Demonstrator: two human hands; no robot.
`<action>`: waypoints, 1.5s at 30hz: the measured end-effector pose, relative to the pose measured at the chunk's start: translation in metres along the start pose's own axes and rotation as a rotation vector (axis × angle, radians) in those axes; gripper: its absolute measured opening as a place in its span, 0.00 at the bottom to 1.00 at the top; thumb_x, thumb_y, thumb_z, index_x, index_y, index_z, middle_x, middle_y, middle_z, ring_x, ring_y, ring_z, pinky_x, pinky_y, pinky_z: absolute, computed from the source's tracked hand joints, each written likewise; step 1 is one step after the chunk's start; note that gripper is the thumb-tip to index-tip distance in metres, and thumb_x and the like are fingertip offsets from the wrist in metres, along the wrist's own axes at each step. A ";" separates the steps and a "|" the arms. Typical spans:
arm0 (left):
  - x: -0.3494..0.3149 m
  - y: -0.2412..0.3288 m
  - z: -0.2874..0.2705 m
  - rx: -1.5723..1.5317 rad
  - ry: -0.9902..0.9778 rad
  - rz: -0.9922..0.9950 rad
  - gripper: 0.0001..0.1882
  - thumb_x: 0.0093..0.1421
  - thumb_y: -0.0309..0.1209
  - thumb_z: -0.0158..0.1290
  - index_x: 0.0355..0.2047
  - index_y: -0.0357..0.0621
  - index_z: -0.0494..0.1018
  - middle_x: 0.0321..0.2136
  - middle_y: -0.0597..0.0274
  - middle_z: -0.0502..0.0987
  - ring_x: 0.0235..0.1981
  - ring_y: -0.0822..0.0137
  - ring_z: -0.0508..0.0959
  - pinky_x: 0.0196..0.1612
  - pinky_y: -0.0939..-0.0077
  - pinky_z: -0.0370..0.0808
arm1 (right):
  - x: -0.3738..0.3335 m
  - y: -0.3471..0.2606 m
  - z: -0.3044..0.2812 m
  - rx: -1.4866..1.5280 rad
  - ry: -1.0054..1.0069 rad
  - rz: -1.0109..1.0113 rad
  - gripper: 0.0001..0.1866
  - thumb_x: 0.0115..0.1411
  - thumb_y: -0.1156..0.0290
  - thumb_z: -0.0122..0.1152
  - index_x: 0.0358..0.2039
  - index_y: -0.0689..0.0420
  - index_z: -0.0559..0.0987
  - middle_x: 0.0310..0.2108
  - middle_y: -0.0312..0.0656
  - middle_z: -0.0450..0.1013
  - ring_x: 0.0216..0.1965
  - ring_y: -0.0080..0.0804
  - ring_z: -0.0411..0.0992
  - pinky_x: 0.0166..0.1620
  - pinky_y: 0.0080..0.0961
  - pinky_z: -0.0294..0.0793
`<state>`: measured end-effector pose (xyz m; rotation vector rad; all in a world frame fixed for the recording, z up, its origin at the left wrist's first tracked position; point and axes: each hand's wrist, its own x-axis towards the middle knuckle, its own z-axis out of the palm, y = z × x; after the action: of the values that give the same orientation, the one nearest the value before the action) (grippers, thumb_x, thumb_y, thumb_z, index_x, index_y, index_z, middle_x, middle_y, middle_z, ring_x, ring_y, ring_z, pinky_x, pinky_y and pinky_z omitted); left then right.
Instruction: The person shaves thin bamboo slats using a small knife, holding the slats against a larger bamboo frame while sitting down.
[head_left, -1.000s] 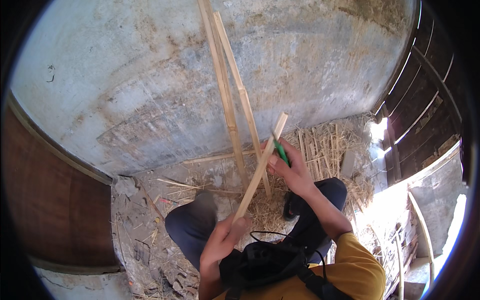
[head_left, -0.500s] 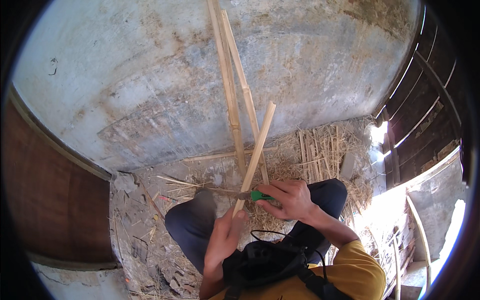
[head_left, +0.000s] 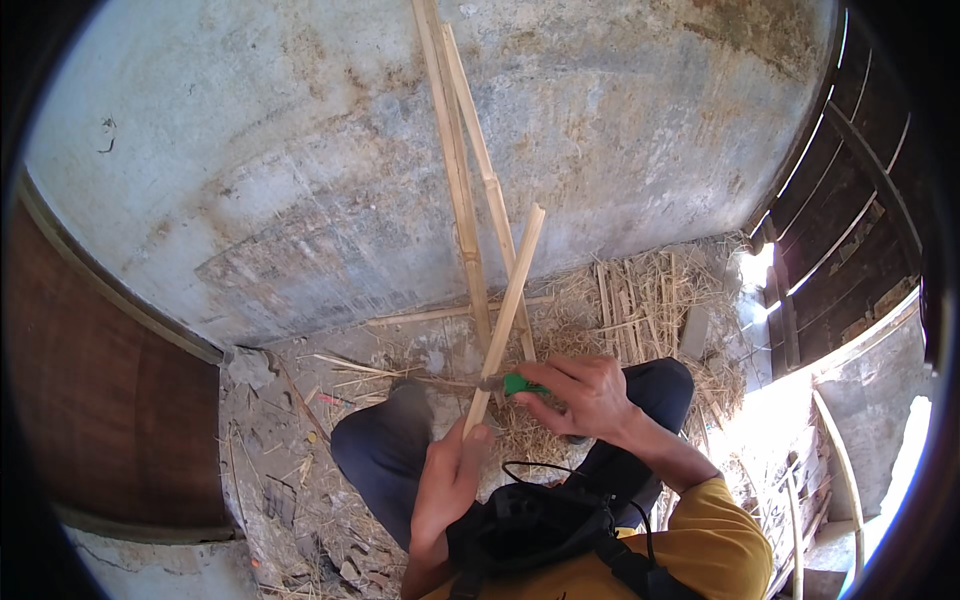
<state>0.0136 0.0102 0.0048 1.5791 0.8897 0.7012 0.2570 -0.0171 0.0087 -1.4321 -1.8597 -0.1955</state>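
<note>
Near the centre, the left hand (head_left: 447, 478) grips the lower end of a split-bamboo strip (head_left: 513, 285); a green-handled knife (head_left: 515, 384), blade across the strip, is clasped in the right hand (head_left: 585, 396). Overpressing could skid the blade into the left hand.

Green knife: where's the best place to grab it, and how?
Probably best by the green handle, coming from the right, as the right hand does: the dark blade sticks out left, across the pale strip, so that end looks risky to touch.
</note>
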 end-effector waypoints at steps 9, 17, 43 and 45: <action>-0.008 0.005 -0.001 0.048 0.027 -0.029 0.16 0.83 0.35 0.45 0.40 0.38 0.74 0.18 0.75 0.61 0.20 0.83 0.59 0.24 0.78 0.57 | 0.003 0.008 0.001 -0.003 0.008 0.011 0.16 0.61 0.58 0.76 0.47 0.47 0.88 0.25 0.32 0.77 0.19 0.33 0.76 0.21 0.32 0.74; -0.018 -0.005 -0.005 0.102 0.023 -0.050 0.16 0.83 0.35 0.46 0.38 0.38 0.74 0.18 0.73 0.63 0.21 0.82 0.61 0.25 0.76 0.59 | 0.014 0.025 -0.005 -0.030 0.060 0.042 0.14 0.64 0.59 0.73 0.48 0.49 0.89 0.27 0.35 0.80 0.20 0.35 0.78 0.24 0.33 0.76; -0.024 -0.009 -0.004 0.181 0.029 -0.039 0.14 0.81 0.33 0.47 0.40 0.36 0.74 0.18 0.63 0.67 0.21 0.75 0.64 0.26 0.70 0.64 | -0.013 0.010 0.014 0.114 -0.020 0.016 0.16 0.61 0.59 0.77 0.45 0.52 0.87 0.27 0.35 0.80 0.22 0.37 0.79 0.25 0.32 0.77; -0.023 -0.007 -0.003 0.164 0.032 -0.035 0.14 0.81 0.33 0.47 0.40 0.36 0.74 0.18 0.64 0.67 0.21 0.75 0.65 0.26 0.70 0.64 | -0.015 0.010 0.017 0.082 0.002 -0.030 0.15 0.62 0.56 0.77 0.44 0.49 0.87 0.28 0.33 0.81 0.21 0.35 0.79 0.24 0.31 0.77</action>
<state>-0.0024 -0.0074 -0.0009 1.6971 1.0176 0.6431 0.2588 -0.0158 -0.0153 -1.3481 -1.8669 -0.1345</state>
